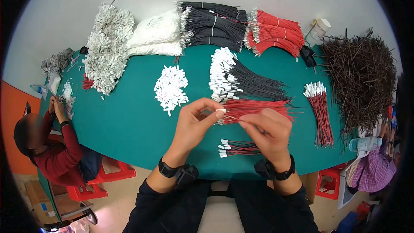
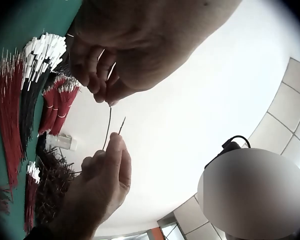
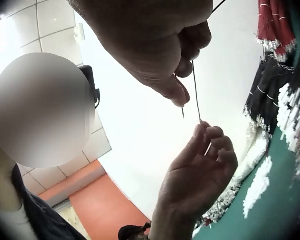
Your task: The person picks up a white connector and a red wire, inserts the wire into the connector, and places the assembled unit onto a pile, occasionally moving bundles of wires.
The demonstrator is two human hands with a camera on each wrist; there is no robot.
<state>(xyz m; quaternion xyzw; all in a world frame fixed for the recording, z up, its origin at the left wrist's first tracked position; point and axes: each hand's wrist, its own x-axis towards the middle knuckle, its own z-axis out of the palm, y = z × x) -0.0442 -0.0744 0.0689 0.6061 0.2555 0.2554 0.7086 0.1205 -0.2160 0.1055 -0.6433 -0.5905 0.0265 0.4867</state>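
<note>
My left hand (image 1: 192, 123) pinches a small white connector (image 1: 221, 110) between thumb and fingertips. A dark wire (image 2: 108, 129) runs from the fingertips of the left hand (image 2: 135, 50) to the right hand (image 2: 102, 182). In the right wrist view, my right hand (image 3: 150, 45) pinches a red wire whose bare tip (image 3: 183, 113) points toward the left hand (image 3: 197, 175), apart from it. The dark wire (image 3: 196, 90) passes beside that tip. Beneath the right hand (image 1: 271, 133) in the head view lie loose red wires (image 1: 258, 108).
White connectors (image 1: 171, 88) lie piled on the green table (image 1: 129, 116). Black wires (image 1: 258, 80) with white ends lie behind the hands, a red bundle (image 1: 320, 116) rightward. Bags (image 1: 157, 30), tied bundles (image 1: 215, 26) and brown wires (image 1: 360, 77) line the back. A person (image 1: 56, 146) sits left.
</note>
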